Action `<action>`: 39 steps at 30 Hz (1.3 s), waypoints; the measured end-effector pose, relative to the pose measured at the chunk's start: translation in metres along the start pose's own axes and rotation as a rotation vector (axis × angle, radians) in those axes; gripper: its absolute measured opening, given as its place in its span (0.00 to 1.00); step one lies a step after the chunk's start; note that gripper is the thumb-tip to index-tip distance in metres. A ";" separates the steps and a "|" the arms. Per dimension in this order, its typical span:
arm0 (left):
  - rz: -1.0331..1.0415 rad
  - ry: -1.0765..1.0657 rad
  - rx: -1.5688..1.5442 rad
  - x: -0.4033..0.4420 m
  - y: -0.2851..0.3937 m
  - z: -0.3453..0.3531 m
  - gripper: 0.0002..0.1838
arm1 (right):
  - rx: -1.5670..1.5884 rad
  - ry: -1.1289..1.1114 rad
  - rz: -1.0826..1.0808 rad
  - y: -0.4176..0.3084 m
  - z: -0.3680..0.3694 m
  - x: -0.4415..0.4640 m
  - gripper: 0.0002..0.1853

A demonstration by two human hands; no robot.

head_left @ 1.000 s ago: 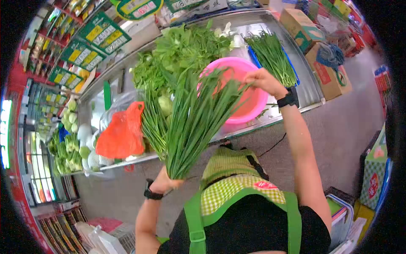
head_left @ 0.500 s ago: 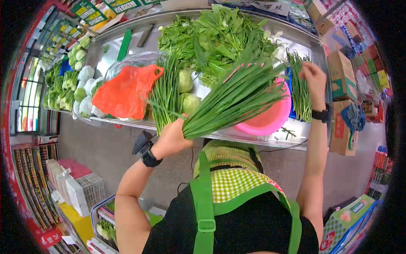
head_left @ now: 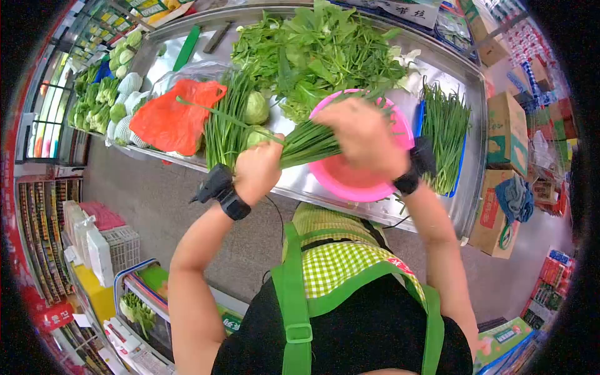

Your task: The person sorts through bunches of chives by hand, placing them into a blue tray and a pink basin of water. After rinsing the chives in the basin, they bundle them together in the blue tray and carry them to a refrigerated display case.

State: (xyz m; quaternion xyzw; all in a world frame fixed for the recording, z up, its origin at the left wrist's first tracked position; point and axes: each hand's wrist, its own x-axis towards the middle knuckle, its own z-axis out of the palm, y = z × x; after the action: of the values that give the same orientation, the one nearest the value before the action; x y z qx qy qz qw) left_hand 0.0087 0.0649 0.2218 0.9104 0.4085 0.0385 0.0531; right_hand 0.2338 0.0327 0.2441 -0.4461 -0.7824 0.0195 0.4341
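Shop floor (head_left: 250,250): grey and speckled, on the person's side of the pink basin (head_left: 350,185), seen in the head view.
Metal counter (head_left: 297,186): shallow, with a raised rim; carries the pink basin toward its right part.
Held bunch (head_left: 306,145): long, narrow green leaves; lies between the left hand and the pink basin, leaf ends reaching over the basin.
Left hand (head_left: 258,167): left of the pink basin; fingers curled closed around one end of the held bunch.
Right hand (head_left: 365,134): above the pink basin, at the leafy part of the held bunch; motion-blurred, so how far its fingers are open, and whether they grip, cannot be told.
Leafy greens (head_left: 312,53): broad heap, beyond the pink basin.
Cabbages (head_left: 256,107): pale green, left of the pink basin.
Second bunch (head_left: 225,128): narrow green leaves, farther left of the pink basin than the cabbages.
Red bag (head_left: 172,115): crumpled plastic, left of the pink basin, past the second bunch.
Blue tray (head_left: 461,156): right of the pink basin, under loose long leaves (head_left: 444,137).
Cardboard boxes (head_left: 505,131): off the counter, well right of the pink basin; blue cloth (head_left: 515,197) on the nearer one.
Apron (head_left: 331,269): green-and-white check, green straps, nearer the person than the pink basin.
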 end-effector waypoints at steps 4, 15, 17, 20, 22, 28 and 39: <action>0.040 0.187 -0.060 0.008 0.003 0.038 0.07 | -0.147 -0.208 -0.132 -0.044 0.046 -0.007 0.21; -0.206 0.207 -0.050 0.025 0.060 0.044 0.21 | -0.164 0.216 0.683 0.004 -0.029 -0.133 0.18; -0.125 0.304 -0.117 0.032 0.066 0.072 0.25 | -0.223 0.242 0.804 0.012 -0.032 -0.184 0.15; -0.147 0.306 -0.096 0.042 0.087 0.097 0.30 | -0.165 0.327 0.957 0.001 -0.031 -0.215 0.11; -0.077 0.359 -0.101 0.047 0.088 0.109 0.30 | -0.047 0.348 1.069 -0.008 -0.034 -0.221 0.11; 0.134 0.458 -0.036 0.042 0.054 0.111 0.27 | 0.064 0.531 1.086 -0.013 -0.043 -0.220 0.09; 0.296 0.616 0.009 0.020 -0.007 0.084 0.17 | -0.234 0.597 0.709 -0.018 -0.093 -0.141 0.09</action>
State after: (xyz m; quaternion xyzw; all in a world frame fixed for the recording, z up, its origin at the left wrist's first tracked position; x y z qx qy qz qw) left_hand 0.0264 0.0785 0.1387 0.9056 0.2689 0.3172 -0.0830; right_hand 0.3181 -0.1119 0.2162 -0.7174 -0.4202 -0.0508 0.5534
